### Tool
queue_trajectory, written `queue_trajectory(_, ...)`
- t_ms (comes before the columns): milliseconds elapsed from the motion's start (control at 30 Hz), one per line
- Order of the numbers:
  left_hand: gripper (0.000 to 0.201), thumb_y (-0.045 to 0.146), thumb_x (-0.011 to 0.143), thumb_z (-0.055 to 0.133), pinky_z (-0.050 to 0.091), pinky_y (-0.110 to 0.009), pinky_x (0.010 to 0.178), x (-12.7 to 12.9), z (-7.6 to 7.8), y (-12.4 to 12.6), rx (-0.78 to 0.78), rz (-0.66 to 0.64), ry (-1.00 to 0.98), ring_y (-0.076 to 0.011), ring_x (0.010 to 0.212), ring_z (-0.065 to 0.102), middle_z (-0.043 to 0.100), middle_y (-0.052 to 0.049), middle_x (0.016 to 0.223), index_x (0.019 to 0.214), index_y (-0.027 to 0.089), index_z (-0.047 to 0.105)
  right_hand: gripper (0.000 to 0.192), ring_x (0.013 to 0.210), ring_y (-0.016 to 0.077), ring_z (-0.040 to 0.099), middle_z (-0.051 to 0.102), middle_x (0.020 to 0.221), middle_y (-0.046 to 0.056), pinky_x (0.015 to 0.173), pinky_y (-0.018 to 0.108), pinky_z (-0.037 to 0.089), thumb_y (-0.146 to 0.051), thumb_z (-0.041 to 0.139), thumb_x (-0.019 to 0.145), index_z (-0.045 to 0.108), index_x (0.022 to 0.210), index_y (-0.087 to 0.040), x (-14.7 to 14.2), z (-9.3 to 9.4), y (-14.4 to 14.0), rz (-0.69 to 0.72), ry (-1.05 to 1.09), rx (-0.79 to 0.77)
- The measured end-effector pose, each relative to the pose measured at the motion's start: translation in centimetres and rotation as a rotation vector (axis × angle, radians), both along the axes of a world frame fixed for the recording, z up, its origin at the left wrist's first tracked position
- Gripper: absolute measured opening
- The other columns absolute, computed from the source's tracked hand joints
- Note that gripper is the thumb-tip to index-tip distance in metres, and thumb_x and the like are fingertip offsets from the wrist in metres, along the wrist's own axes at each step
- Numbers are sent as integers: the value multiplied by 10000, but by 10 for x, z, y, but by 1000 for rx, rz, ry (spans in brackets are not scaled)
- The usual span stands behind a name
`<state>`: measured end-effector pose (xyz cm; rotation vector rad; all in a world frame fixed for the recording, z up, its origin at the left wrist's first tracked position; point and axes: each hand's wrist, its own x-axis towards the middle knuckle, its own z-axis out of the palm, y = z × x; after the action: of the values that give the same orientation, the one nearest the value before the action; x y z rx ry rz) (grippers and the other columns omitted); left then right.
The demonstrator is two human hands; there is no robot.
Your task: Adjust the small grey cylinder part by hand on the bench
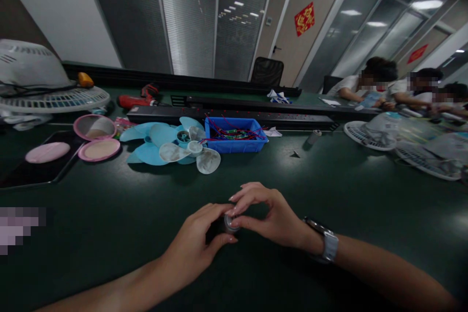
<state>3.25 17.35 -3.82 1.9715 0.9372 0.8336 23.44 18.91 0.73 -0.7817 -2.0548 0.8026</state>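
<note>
Both hands met over the near part of the dark green table (109, 214). The left hand (193, 248) was curled around a small dark round part (231, 223), thumb and forefinger closed on its sides, apparently to steady it. The right hand (266, 217), a wristwatch (327, 243) on its wrist, pinched the light-coloured top of the same part between its fingertips (234, 210), a hold suited to turning or seating a cap, though the part was too small and shadowed to identify further. The part sat just above or on the table surface between the two hands; contact with the table could not be confirmed.

Beyond the hands lay a loose group of light blue and clear fan blades (171, 148), touching one another, with a blue bin of wired components (234, 141) just beside them on the right. An open pink compact mirror (95, 137) and a pink powder puff (47, 152) lay to the left, near a white fan housing with grille (40, 83). A red power screwdriver (141, 98) rested further back. More fan grilles (369, 134) lay at the right, near other seated people (380, 85), well apart from the hands.
</note>
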Motion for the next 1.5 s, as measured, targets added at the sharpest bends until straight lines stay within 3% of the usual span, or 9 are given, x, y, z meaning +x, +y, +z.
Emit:
queue_trajectory(167, 333, 135, 807, 703, 499, -323, 786, -1, -2, -1, 3, 19, 12, -208, 897, 630, 675, -45, 998, 1123, 194, 616, 263, 983, 179, 690, 765, 921, -2, 987, 372, 430, -236, 847, 686, 702, 906, -228, 5, -2, 0, 18, -10, -26)
queue_trajectory(300, 361, 148, 811, 704, 502, -330, 808, -1, 0, -1, 6, 6, 19, -211, 924, 636, 681, -43, 1030, 1152, 213, 606, 188, 909, 167, 695, 750, 902, -15, 1005, 389, 417, -269, 859, 664, 707, 765, -224, 10, -4, 0, -76, -1, -47)
queue_trajectory(433, 365, 151, 810, 698, 505, -341, 836, 0, 3, -1, 15, 3, 20, -218, 956, 638, 686, -41, 1054, 1156, 228, 610, 228, 928, 174, 689, 748, 896, -14, 1012, 393, 413, -293, 867, 650, 734, 827, -244, 10, -5, -1, -130, -5, -52)
queue_trajectory(733, 352, 165, 804, 696, 518, -343, 808, 0, 2, 0, 13, 16, -3, -220, 919, 646, 689, -57, 1019, 1144, 199, 612, 133, 917, 173, 698, 748, 902, -2, 1003, 397, 447, -291, 820, 715, 741, 805, -233, 3, -4, 2, -84, -29, -76)
queue_trajectory(1000, 347, 186, 818, 694, 513, -354, 827, -1, 2, 0, 7, 8, 17, -228, 941, 646, 691, -59, 1039, 1154, 203, 609, 180, 907, 177, 725, 735, 1002, 36, 857, 320, 563, -249, 814, 713, 731, 862, -194, 4, 8, 5, 7, 36, -174)
queue_trajectory(1167, 380, 185, 829, 682, 498, -380, 888, -1, 6, -1, -15, 3, 66, -238, 1015, 635, 683, -51, 1112, 1196, 238, 600, 509, 916, 207, 741, 771, 822, 4, 887, 358, 567, -194, 845, 669, 596, 1113, -207, 29, 15, 11, -46, 129, -161)
queue_trajectory(1367, 424, 163, 834, 670, 477, -403, 949, -1, 5, -1, -47, -3, 68, -236, 1087, 613, 660, -37, 1177, 1234, 269, 580, 388, 880, 232, 743, 775, 844, 41, 943, 452, 526, -283, 824, 699, 632, 1025, -193, 78, -9, 0, -263, -104, -198)
queue_trajectory(1500, 419, 174, 834, 669, 481, -407, 945, 0, 5, 0, -52, 3, 82, -239, 1083, 617, 664, -37, 1166, 1233, 269, 580, 290, 1020, 242, 693, 768, 897, 47, 1069, 525, 400, -326, 794, 737, 691, 981, -208, 91, -28, -6, -243, -262, -175)
